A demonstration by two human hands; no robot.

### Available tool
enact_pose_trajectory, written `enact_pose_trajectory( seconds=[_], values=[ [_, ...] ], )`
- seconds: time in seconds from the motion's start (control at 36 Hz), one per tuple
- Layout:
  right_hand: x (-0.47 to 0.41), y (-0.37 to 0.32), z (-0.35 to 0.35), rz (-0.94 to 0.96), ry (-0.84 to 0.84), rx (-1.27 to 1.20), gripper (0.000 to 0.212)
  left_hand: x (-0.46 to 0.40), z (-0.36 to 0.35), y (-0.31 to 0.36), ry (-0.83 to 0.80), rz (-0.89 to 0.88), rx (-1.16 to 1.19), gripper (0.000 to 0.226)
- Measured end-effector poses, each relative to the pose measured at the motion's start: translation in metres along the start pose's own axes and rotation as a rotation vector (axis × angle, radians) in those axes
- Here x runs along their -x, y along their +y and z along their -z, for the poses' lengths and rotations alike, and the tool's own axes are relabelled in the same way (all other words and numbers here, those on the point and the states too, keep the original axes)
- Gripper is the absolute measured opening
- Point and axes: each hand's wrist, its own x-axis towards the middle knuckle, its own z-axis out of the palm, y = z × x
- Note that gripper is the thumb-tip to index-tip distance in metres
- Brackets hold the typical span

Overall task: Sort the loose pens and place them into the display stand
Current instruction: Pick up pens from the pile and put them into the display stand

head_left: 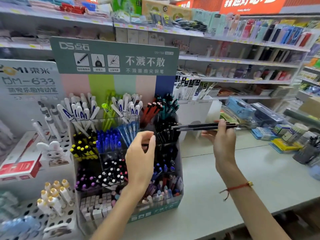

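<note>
From the head camera, two bare hands work before one tiered display stand (121, 153) on the pale surface (242, 179); the right hand (222, 139) pinches two dark pens (199, 126), held level with their tips over the stand's right-hand compartment of black pens; the left hand (141, 158) hovers in front of the stand, fingers (147, 135) loosely curled and apart, gripping nothing.

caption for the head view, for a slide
Right hand holds black pens toward the display stand; left hand hovers empty.

Head view, near, angled down at display stand (121, 153).
</note>
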Motion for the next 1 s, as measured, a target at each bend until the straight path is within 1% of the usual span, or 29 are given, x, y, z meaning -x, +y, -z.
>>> enact_pose_trajectory(
  seconds=[0.03, 0.06, 0.14, 0.17, 0.22, 0.28, 0.33, 0.39, 0.44, 0.5, 0.56, 0.64, 0.75, 0.81, 0.89, 0.97, 1.0],
  values=[
    [-0.010, 0.000, 0.002, 0.029, 0.008, 0.081, 0.029, -0.006, 0.003, -0.006, -0.001, -0.119, -0.142, 0.017],
    [-0.018, 0.000, 0.002, 0.059, 0.000, 0.159, 0.029, -0.013, 0.003, -0.011, -0.049, -0.241, -0.286, 0.022],
    [-0.036, 0.004, -0.007, 0.171, -0.070, 0.417, 0.030, -0.036, -0.008, -0.027, -0.260, -0.538, -0.680, 0.043],
    [-0.039, 0.004, -0.011, 0.207, -0.102, 0.504, 0.030, -0.042, -0.012, -0.030, -0.301, -0.595, -0.768, 0.047],
    [-0.043, 0.009, -0.023, 0.256, -0.185, 0.664, 0.028, -0.049, -0.019, -0.032, -0.310, -0.640, -0.854, 0.049],
    [-0.043, 0.018, -0.034, 0.305, -0.288, 0.774, 0.024, -0.054, -0.022, -0.031, -0.249, -0.669, -0.856, 0.043],
    [-0.042, 0.029, -0.044, 0.400, -0.333, 0.817, 0.020, -0.056, -0.023, -0.030, -0.189, -0.699, -0.854, 0.037],
    [-0.040, 0.035, -0.050, 0.532, -0.326, 0.778, 0.018, -0.057, -0.023, -0.031, -0.177, -0.711, -0.842, 0.038],
    [-0.039, 0.038, -0.052, 0.664, -0.305, 0.728, 0.026, -0.057, -0.022, -0.034, -0.198, -0.714, -0.824, 0.042],
    [-0.040, 0.041, -0.053, 0.755, -0.281, 0.728, 0.029, -0.057, -0.020, -0.036, -0.228, -0.713, -0.812, 0.048],
    [-0.040, 0.044, -0.052, 0.797, -0.316, 0.751, 0.031, -0.056, -0.018, -0.038, -0.250, -0.718, -0.813, 0.053],
    [-0.036, 0.054, -0.044, 0.838, -0.387, 0.838, 0.039, -0.053, -0.017, -0.038, -0.268, -0.723, -0.812, 0.060],
    [-0.026, 0.073, -0.036, 0.933, -0.316, 1.082, 0.032, -0.050, -0.016, -0.038, -0.259, -0.740, -0.833, 0.065],
    [-0.018, 0.087, -0.035, 0.885, -0.375, 1.133, 0.041, -0.046, -0.015, -0.039, -0.247, -0.731, -0.832, 0.063],
    [-0.006, 0.097, -0.034, 0.719, -0.520, 1.032, 0.052, -0.041, -0.013, -0.037, -0.213, -0.722, -0.793, 0.060],
    [-0.004, 0.086, -0.035, 0.595, -0.567, 0.958, 0.054, -0.026, 0.000, -0.033, -0.168, -0.682, -0.745, 0.054],
    [-0.004, 0.084, -0.034, 0.564, -0.568, 0.913, 0.057, -0.020, 0.005, -0.034, -0.140, -0.665, -0.691, 0.051]
  ],
)
